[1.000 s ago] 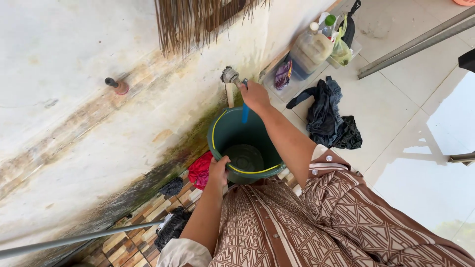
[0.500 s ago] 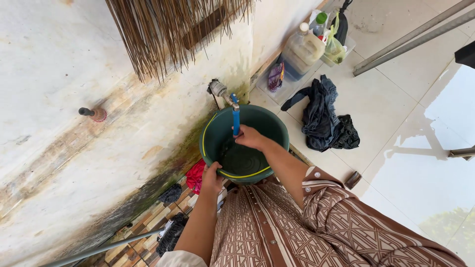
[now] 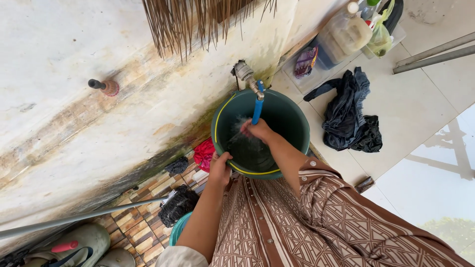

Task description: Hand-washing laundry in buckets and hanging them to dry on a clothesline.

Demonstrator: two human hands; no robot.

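A dark green bucket (image 3: 292, 118) with a yellow line inside its rim stands below a wall tap (image 3: 245, 73). A short blue hose (image 3: 257, 106) hangs from the tap and runs water into the bucket. My left hand (image 3: 220, 165) grips the bucket's near rim. My right hand (image 3: 257, 129) is inside the bucket under the hose end, in the splashing water; whether it holds anything I cannot tell.
A pile of dark clothes (image 3: 349, 113) lies on the white tiles to the right. Bottles and a jug in a tray (image 3: 346, 34) stand by the wall. A red cloth (image 3: 204, 153) and a black cloth (image 3: 177, 205) lie left of the bucket. A metal pipe (image 3: 74, 217) crosses lower left.
My right hand left the tap and dropped into the bucket under the hose. Water now runs and splashes. My left hand stays on the rim.
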